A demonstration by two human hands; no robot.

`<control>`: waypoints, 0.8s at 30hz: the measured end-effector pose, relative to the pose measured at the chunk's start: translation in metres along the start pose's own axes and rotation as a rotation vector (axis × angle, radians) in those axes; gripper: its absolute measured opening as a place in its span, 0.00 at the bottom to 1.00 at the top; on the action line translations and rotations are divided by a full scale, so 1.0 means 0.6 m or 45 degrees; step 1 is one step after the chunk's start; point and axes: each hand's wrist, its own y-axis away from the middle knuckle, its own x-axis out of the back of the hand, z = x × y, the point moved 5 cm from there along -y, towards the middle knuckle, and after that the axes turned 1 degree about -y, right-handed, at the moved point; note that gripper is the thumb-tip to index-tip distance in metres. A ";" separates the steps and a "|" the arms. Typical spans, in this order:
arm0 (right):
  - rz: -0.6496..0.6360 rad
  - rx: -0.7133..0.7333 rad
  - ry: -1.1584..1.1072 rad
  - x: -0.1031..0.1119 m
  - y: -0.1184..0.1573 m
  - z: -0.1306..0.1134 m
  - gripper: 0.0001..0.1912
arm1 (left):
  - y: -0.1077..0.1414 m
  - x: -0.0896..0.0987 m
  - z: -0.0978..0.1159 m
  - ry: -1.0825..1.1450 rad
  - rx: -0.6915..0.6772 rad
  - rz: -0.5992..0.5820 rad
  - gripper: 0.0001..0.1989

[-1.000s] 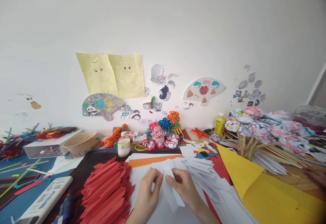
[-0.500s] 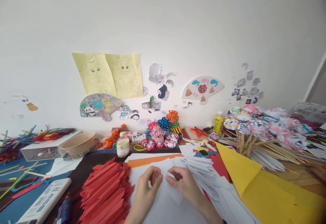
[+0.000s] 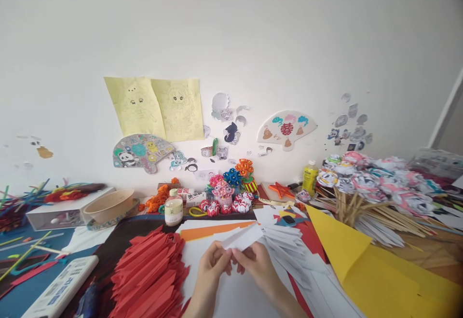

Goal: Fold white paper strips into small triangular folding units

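A small strip of white paper [image 3: 244, 237] is pinched between both hands above the white sheets [image 3: 235, 298]. My left hand [image 3: 216, 260] is closed on its left end, and my right hand [image 3: 255, 262] is closed on its lower edge, thumbs almost touching. The strip slants up to the right. On the left lies a heap of folded red paper pieces [image 3: 148, 274]. Folded white paper pieces [image 3: 284, 248] are spread just right of my right hand.
Yellow paper sheets [image 3: 383, 279] lie at the right, near a bundle of sticks with paper flowers [image 3: 369, 178]. A small bottle [image 3: 173, 208] stands behind the red heap. At the left are a white power strip [image 3: 63, 286] and an oval bowl [image 3: 108, 207].
Both hands have come closer together. The white paper strip has been lifted and now shows above the fingers.
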 end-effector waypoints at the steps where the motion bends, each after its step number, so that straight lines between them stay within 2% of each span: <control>1: 0.036 -0.001 0.068 0.003 0.001 -0.003 0.20 | -0.001 0.001 -0.002 -0.069 -0.003 -0.004 0.20; 4: 0.088 -0.033 0.251 0.018 0.002 -0.011 0.19 | -0.007 0.013 0.000 -0.339 -0.079 0.045 0.19; 7: 0.083 -0.035 0.312 0.026 0.000 -0.016 0.16 | -0.007 0.021 0.006 -0.572 -0.187 0.101 0.18; 13: 0.070 -0.003 0.086 0.020 -0.004 -0.016 0.18 | -0.001 0.011 -0.008 -0.664 -0.135 0.092 0.21; 17: 0.100 0.012 0.082 0.021 -0.004 -0.013 0.20 | 0.003 0.008 -0.002 -0.832 -0.209 0.092 0.18; 19: 0.130 0.023 0.120 0.026 -0.004 -0.013 0.21 | 0.006 0.014 0.012 -0.990 -0.329 0.155 0.13; 21: 0.156 0.031 0.172 0.033 -0.004 -0.014 0.21 | 0.012 0.019 0.031 -1.198 -0.545 0.236 0.19; 22: 0.170 0.033 0.201 0.036 -0.004 -0.015 0.21 | 0.016 0.017 0.041 -1.332 -0.707 0.229 0.22; 23: 0.179 0.034 0.227 0.039 -0.004 -0.016 0.21 | 0.020 0.008 0.044 -1.495 -0.842 0.114 0.22; 24: 0.184 0.036 0.250 0.041 -0.004 -0.017 0.21 | 0.027 0.003 0.049 -1.633 -1.001 0.071 0.20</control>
